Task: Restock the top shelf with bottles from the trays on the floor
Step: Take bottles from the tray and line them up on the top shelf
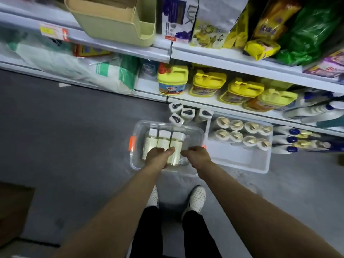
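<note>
A clear plastic tray (pixel 135 146) with orange latches sits on the floor in front of my feet. Three pale yellow bottles with white caps lie side by side in it. My left hand (pixel 158 157) grips the middle bottle (pixel 163 140), its thumb reaching across to the right bottle (pixel 176 144). My right hand (pixel 195 155) has its fingers curled round the right side of that right bottle. The hands hide the lower halves of both bottles. The top shelf is out of view.
A white tray (pixel 242 159) of gold-capped white bottles stands to the right. A few white bottles with dark caps (pixel 188 113) stand behind the clear tray. Yellow jugs (pixel 173 79) fill the lowest shelf, and a green bin (pixel 115 21) and bags sit above it.
</note>
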`<state>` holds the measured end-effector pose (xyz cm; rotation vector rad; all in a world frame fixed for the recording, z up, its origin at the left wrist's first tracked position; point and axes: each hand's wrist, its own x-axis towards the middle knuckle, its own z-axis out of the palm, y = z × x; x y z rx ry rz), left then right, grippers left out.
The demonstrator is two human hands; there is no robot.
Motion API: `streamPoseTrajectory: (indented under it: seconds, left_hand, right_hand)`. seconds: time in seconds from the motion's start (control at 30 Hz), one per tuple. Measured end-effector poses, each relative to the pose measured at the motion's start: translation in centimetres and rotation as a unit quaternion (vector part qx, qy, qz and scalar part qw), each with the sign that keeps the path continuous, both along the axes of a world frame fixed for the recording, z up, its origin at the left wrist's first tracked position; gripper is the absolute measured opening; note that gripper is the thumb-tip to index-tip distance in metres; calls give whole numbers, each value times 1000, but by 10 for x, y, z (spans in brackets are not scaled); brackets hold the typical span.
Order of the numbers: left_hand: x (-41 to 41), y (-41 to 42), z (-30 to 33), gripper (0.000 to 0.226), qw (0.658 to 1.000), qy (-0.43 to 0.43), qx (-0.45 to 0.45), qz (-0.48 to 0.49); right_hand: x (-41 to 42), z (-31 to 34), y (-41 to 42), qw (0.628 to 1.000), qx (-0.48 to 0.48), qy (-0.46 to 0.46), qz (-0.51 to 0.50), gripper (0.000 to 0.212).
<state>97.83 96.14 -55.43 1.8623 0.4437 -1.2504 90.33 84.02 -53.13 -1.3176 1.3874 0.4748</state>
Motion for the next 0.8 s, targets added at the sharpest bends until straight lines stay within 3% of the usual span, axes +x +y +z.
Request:
streamPoseTrajectory:
  seconds: [0.07,0.13,0.43,0.8]
  left_hand:
    - [0,2,-31,58,1000,-2,15,9]
    - [1,4,-59,69,999,-7,29,20]
    - [5,16,-213,75,994,-30,98,-21]
    - [1,6,-345,67,987,-54,143,-54]
  right_hand:
    - [0,-30,2,1000,2,11,2,58]
    - [0,-57,2,1000,1,20,8,58]
    - [0,-200,4,997,-2,59,45,58]
    - [-2,-332,10,995,-23,79,48,64]
